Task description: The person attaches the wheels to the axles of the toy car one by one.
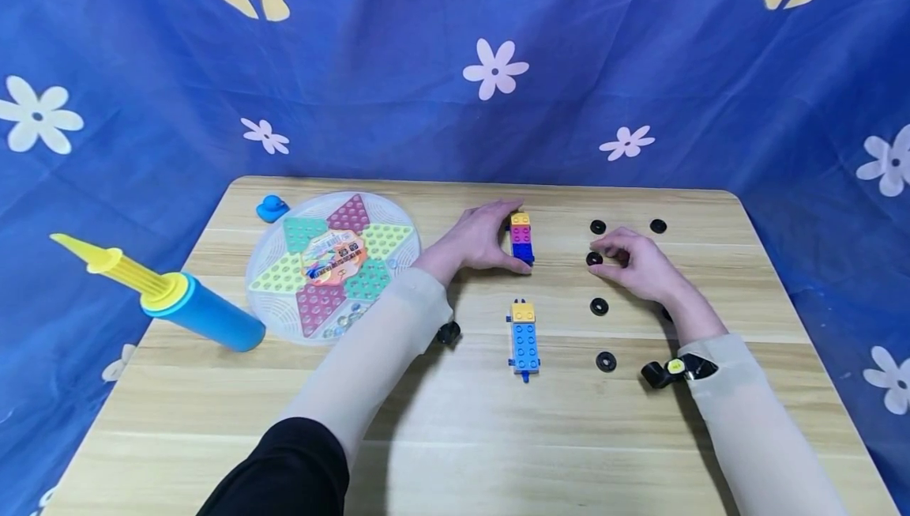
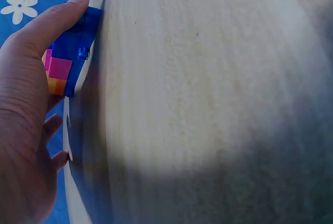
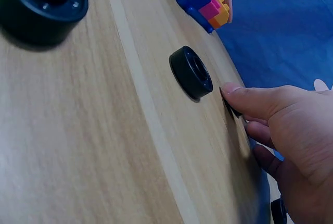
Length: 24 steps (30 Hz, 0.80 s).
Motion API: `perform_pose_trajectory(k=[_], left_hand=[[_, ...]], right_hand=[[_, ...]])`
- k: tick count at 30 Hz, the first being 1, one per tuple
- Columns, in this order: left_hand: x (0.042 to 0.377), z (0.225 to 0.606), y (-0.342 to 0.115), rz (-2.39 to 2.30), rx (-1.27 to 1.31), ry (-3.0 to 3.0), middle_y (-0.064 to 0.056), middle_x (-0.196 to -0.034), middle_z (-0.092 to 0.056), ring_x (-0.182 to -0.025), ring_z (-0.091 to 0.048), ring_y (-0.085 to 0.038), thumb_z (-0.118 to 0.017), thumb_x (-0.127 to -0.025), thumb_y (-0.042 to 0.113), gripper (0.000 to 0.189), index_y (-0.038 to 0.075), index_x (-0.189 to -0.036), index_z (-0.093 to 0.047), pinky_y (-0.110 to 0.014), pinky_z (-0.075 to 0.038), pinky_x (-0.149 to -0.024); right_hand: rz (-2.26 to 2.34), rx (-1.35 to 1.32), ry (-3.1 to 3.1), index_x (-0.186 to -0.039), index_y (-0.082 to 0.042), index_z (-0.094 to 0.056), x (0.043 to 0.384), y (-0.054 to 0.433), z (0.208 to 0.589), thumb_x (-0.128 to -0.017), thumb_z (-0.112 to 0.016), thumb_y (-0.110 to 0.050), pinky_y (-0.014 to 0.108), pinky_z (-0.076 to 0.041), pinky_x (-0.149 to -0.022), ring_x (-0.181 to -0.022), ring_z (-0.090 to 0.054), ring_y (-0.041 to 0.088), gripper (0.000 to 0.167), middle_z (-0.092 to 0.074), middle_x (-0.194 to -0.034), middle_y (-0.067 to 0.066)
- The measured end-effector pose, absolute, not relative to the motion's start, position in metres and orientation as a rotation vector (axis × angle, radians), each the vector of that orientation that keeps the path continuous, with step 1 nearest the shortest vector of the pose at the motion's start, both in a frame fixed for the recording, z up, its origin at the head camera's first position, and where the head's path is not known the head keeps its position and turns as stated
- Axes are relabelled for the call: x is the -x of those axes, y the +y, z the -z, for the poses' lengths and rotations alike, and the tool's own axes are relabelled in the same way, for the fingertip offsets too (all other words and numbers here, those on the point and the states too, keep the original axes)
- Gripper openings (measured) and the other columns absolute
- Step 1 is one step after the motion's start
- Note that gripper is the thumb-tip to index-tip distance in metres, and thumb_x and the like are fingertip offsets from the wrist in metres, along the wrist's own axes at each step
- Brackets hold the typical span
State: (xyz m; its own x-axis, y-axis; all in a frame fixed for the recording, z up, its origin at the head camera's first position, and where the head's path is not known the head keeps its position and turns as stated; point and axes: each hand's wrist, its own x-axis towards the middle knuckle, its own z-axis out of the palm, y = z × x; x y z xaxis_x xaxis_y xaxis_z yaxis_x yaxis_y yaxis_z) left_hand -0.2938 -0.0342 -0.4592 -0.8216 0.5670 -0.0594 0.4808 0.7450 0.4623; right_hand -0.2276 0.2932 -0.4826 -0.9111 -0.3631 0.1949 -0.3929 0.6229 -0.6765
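My left hand (image 1: 478, 238) grips a small toy-brick vehicle (image 1: 521, 236), its thumb at the near end and fingers at the far end. This vehicle has yellow and pink bricks on a dark blue base. To the right, my right hand (image 1: 640, 263) pinches a black toy wheel (image 1: 594, 258) between thumb and fingers; the hand mostly hides that wheel in the right wrist view. A second brick vehicle (image 1: 524, 340), light blue with a yellow brick, lies nearer, with blue pegs jutting from its sides. Another black wheel (image 3: 191, 73) rests just beside my right thumb.
More black wheels lie on the right side of the wooden table (image 1: 462, 453), one (image 1: 606, 362) nearest the front and another (image 1: 658, 226) at the back. At the left are a round Chinese checkers board (image 1: 284, 310), a blue-and-yellow hand pump (image 1: 213, 314) and a blue rubber duck (image 1: 272, 208).
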Motion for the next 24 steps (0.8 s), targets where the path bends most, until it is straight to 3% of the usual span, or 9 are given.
perform_pose_trajectory(k=[5, 12, 19, 24], left_hand=[[0.294, 0.461, -0.034, -0.634, -0.835, 2.749, -0.007, -0.165, -0.042, -0.154, -0.033, -0.027, -0.087, -0.069, 0.076, 0.125, 0.014, -0.165, -0.036, -0.050, -0.020, -0.127], [0.293, 0.461, -0.035, -0.690, -0.844, 2.750, 0.000, -0.143, -0.057, -0.139, -0.049, -0.021, -0.088, -0.071, 0.072, 0.113, 0.015, -0.158, -0.043, -0.047, -0.026, -0.123], [0.291, 0.456, -0.038, -0.811, -0.784, 2.723, -0.005, -0.145, -0.055, -0.137, -0.051, -0.026, -0.091, -0.070, 0.068, 0.117, 0.011, -0.159, -0.040, -0.044, -0.038, -0.119], [0.289, 0.451, -0.042, -0.884, -0.776, 2.701, -0.006, -0.144, -0.056, -0.135, -0.053, -0.027, -0.093, -0.070, 0.063, 0.117, 0.008, -0.158, -0.039, -0.044, -0.040, -0.118]], right_hand=[[-1.146, -0.632, -2.835, -0.123, 0.000, -0.076, 0.227, 0.293, 0.482, -0.092, -0.085, -0.011, 0.028, -0.048, -0.080, -0.095, -0.060, 0.023, 0.033, -0.067, -0.111, 0.009], [-1.161, -0.629, -2.862, -0.123, 0.001, -0.075, 0.227, 0.291, 0.478, -0.095, -0.082, -0.011, 0.032, -0.048, -0.079, -0.093, -0.060, 0.024, 0.032, -0.067, -0.111, 0.010], [-1.180, -0.603, -2.857, -0.114, -0.001, -0.076, 0.226, 0.291, 0.477, -0.095, -0.082, -0.009, 0.031, -0.047, -0.077, -0.092, -0.059, 0.024, 0.021, -0.066, -0.105, 0.009], [-1.186, -0.573, -2.885, -0.119, -0.001, -0.073, 0.225, 0.292, 0.478, -0.095, -0.080, -0.007, 0.032, -0.045, -0.077, -0.091, -0.056, 0.025, 0.026, -0.063, -0.103, 0.010]])
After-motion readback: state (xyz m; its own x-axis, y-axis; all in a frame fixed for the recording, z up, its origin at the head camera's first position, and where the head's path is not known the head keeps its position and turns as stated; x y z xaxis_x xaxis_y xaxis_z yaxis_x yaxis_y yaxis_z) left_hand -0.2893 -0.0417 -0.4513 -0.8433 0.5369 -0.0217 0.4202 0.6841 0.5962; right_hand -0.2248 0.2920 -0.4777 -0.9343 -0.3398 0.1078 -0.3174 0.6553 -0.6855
